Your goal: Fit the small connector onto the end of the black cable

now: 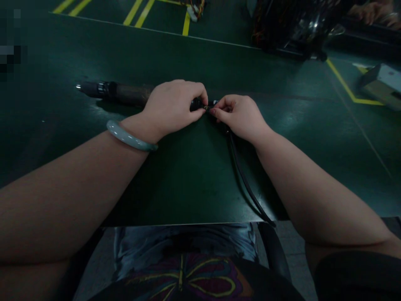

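Two-handed fiddling with an electric screwdriver [117,93], well in from the near edge of the tabletop [175,184]: pinching its tail in left hand [172,104], apparently black cord [246,179] end in right hand [242,113]. Looks like connector work; probably needs careful lining-up.

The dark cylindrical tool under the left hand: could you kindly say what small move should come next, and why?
I would probably steady the dark cylindrical tool with the left hand and ease the right hand slightly aside, since both hands' fingertips crowd together at the tool's black rear end, hiding whether the thin black cable is joined there.
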Available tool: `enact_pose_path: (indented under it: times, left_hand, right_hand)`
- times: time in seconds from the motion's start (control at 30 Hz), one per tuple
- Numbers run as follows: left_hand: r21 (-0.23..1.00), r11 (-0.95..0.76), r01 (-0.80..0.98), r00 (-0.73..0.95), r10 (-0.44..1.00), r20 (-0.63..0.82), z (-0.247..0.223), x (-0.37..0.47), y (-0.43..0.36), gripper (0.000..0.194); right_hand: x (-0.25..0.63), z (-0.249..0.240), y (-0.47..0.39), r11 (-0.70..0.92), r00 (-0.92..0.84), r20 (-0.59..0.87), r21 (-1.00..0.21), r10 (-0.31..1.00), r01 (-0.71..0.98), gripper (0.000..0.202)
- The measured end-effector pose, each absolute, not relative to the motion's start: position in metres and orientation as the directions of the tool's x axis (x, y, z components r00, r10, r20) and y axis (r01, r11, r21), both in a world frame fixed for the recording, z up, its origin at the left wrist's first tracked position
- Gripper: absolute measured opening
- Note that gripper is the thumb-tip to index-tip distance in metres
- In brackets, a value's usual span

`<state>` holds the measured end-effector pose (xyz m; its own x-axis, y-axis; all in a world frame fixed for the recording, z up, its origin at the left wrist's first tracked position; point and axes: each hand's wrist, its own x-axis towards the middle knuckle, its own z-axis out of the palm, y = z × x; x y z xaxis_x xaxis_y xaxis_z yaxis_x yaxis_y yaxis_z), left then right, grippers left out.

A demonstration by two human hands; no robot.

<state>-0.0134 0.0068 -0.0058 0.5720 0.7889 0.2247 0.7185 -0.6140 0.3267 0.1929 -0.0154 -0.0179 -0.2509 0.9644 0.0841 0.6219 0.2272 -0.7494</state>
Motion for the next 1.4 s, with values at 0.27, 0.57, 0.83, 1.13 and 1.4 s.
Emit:
enact_pose_path:
  times: [0.27, 0.57, 0.83, 1.13, 1.4]
  left_hand:
    - [0.327, -0.619, 0.714, 0.567, 0.785, 0.248, -0.004, -0.013, 0.005, 0.03]
    - [0.272, -0.638, 0.72, 0.58, 0.769, 0.268, -0.002, -0.01, 0.007, 0.022]
    - [0.188, -0.676, 0.712, 0.607, 0.728, 0.32, 0.003, -0.01, 0.005, 0.023]
    - [0.187, -0.705, 0.684, 0.626, 0.699, 0.345, 0.007, -0.011, 0.003, 0.013]
    - [0.214, -0.716, 0.665, 0.636, 0.693, 0.34, 0.009, -0.013, 0.002, 0.009]
  right_hand:
    - [0.192, -0.015, -0.016, 0.253, -0.257, 0.107, -0.723, 0.96, 0.643, 0.023]
    - [0.193, -0.017, -0.015, 0.258, -0.254, 0.112, -0.695, 0.961, 0.671, 0.023]
    - [0.191, -0.011, -0.016, 0.228, -0.229, 0.088, -0.666, 0.969, 0.71, 0.021]
    - [0.189, -0.003, -0.021, 0.207, -0.223, 0.065, -0.676, 0.973, 0.707, 0.02]
    - [0.188, 0.003, -0.023, 0.226, -0.256, 0.063, -0.698, 0.965, 0.68, 0.018]
